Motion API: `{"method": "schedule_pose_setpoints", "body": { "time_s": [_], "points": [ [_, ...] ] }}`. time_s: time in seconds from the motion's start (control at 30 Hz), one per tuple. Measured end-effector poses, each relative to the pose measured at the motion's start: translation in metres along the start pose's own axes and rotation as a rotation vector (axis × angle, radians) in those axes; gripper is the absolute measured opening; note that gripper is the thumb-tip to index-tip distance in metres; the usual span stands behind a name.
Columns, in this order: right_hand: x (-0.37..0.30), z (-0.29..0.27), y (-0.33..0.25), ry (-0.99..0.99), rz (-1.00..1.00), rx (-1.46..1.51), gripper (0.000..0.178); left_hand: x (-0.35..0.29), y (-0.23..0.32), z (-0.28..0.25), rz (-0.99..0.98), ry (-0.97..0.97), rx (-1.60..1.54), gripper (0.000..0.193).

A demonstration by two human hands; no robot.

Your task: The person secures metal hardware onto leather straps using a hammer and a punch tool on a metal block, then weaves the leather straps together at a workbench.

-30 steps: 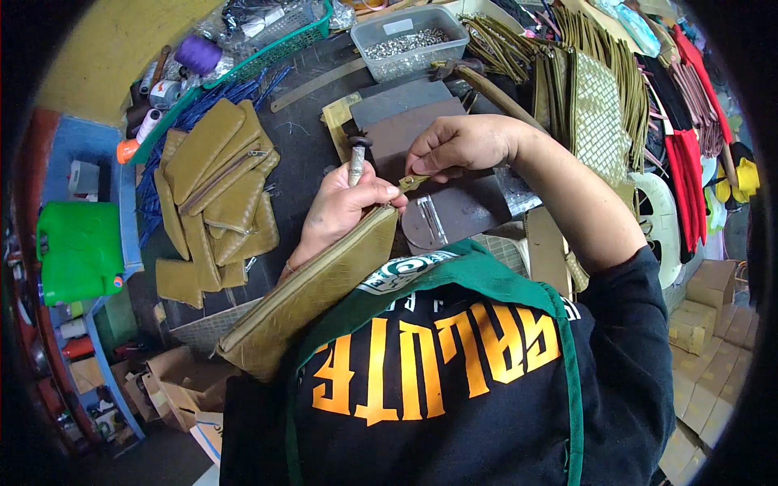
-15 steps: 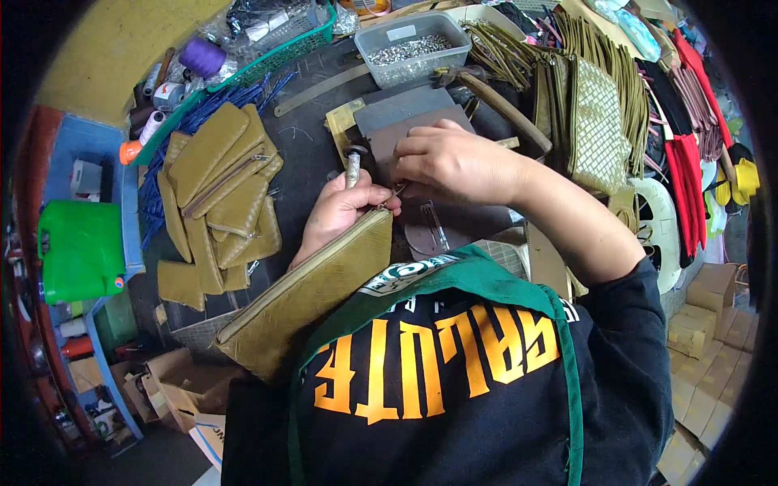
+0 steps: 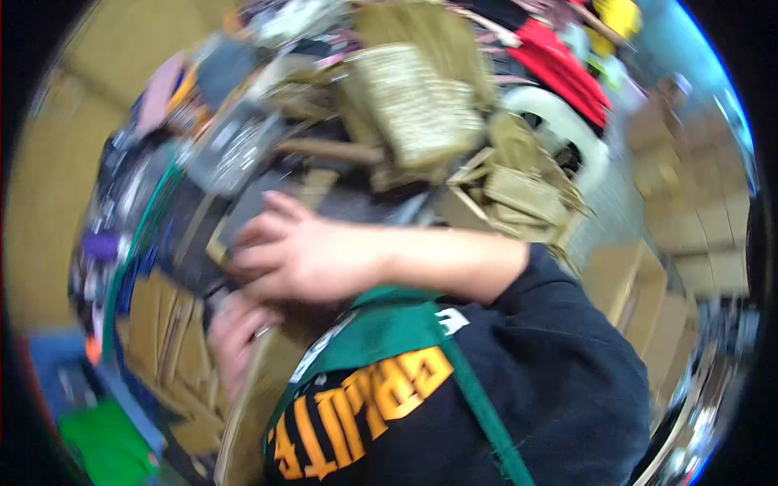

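Observation:
Motion blurs the whole view. My left hand (image 3: 235, 332) is closed round the zipped edge of an olive-brown pouch (image 3: 253, 397), which lies tilted against my apron at the lower left. A dark, smeared shape sits by that hand's thumb, too blurred to name. My right hand (image 3: 296, 255) reaches across just above the left one, palm down. Its far fingers are raised and fanned, while the near ones bend down close to the left thumb. Whatever its fingertips pinch is hidden by blur.
Flat olive pieces (image 3: 166, 332) lie in a pile on the left. Beyond my hands are a clear plastic tub (image 3: 227, 150), a wooden handle (image 3: 328, 151) and a stack with a woven pouch (image 3: 421, 105). A white stool (image 3: 596, 146) and cardboard boxes (image 3: 620, 271) stand right.
The view has swung to the right, so the bench and pile sit further left. My right hand's far fingers have lifted and spread. My left hand still holds the pouch.

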State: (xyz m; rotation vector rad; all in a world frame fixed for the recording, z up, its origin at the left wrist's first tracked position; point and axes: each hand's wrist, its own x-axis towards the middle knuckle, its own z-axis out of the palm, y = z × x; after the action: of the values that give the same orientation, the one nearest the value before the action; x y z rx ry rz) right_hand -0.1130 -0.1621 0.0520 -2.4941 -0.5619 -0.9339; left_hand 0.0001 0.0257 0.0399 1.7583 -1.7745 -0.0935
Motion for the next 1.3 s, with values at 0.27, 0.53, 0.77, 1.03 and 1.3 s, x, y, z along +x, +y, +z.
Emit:
{"method": "schedule_pose_setpoints", "body": {
  "time_s": [0.27, 0.53, 0.77, 1.03, 1.3],
  "points": [
    [-0.028, -0.012, -0.039, 0.677, 0.595, 0.502, 0.039, 0.073, 0.062, 0.011, -0.367, 0.054, -0.853, 0.018],
    [-0.085, -0.061, -0.051, 1.140, 0.663, 0.719, 0.035, 0.118, 0.070, 0.053, -0.263, 0.272, -0.999, 0.019],
    [-0.187, -0.202, -0.022, 1.062, 1.336, -0.119, 0.039, 0.067, -0.003, 0.029, -0.499, 0.497, -0.942, 0.031],
    [-0.221, -0.217, 0.129, 0.278, 1.041, -1.068, 0.053, 0.019, -0.001, 0.036, -0.704, 0.567, -1.019, 0.020],
    [0.014, -0.105, 0.229, -0.564, 1.252, -0.516, 0.048, -0.007, 0.031, 0.040, -0.785, 0.595, -1.035, 0.009]
  ]
}}
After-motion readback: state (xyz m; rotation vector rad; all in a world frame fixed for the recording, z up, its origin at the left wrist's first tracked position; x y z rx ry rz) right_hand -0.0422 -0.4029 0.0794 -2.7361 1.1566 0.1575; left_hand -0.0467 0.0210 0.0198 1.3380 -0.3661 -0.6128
